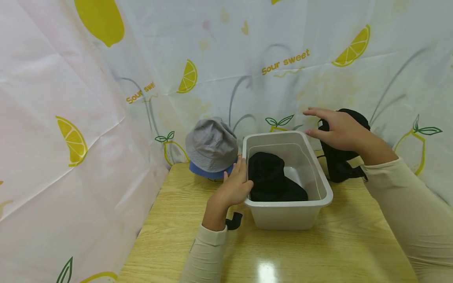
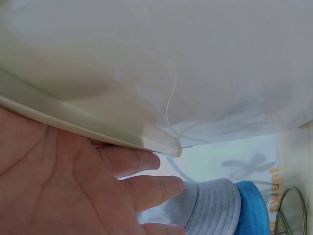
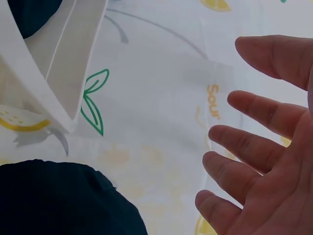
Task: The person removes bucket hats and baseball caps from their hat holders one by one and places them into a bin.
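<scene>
A grey hat [image 1: 211, 143] and black hat [image 1: 337, 152] flank the tub [image 1: 286, 216], left hand [image 1: 231, 188] outstretched, right hand [image 1: 342, 131] spread.

Lng beige sleeves [image 1: 407, 220], creased — blk wrist pc. [image 1: 234, 221], L side.

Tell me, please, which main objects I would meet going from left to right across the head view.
Gray bucket hat → pale tub with black headwear inside → black hat, partly hidden behind the right hand.
</scene>
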`<action>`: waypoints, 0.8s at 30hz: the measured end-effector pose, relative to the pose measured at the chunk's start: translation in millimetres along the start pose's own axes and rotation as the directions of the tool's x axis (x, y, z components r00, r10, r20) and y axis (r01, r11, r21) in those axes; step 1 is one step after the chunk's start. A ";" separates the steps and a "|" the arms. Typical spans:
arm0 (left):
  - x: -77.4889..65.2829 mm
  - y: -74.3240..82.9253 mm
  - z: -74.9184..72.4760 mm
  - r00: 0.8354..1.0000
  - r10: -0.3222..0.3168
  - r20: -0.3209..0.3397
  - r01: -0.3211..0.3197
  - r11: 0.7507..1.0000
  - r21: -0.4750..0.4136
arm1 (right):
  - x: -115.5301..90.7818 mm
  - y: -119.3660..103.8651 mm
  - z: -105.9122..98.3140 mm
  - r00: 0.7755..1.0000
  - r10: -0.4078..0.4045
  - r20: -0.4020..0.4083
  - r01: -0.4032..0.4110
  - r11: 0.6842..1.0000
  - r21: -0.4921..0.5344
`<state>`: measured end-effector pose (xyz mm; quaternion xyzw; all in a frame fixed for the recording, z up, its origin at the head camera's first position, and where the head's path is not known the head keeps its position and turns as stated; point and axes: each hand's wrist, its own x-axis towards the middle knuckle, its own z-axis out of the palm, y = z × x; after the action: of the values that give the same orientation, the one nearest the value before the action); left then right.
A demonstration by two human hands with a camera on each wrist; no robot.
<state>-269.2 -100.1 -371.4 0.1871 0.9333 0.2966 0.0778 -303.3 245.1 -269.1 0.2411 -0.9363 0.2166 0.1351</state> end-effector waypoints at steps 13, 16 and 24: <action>0.7 -1.9 0.1 1.000 0.001 0.002 -0.001 1.000 -0.010 | -14.5 13.9 0.1 0.996 0.075 -0.054 -0.071 0.995 0.064; 1.2 -2.7 0.6 1.000 0.003 0.001 -0.003 1.000 -0.014 | -19.3 14.3 1.6 0.995 0.083 -0.052 -0.079 0.994 0.078; 2.6 -2.5 0.8 1.000 0.002 0.002 -0.002 1.000 -0.013 | -30.4 18.1 10.4 0.990 0.099 -0.103 -0.085 0.987 0.133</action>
<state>-272.1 -100.6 -373.6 0.1880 0.9311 0.3024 0.0794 -288.3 266.4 -295.2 0.1935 -0.9218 0.2953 0.1602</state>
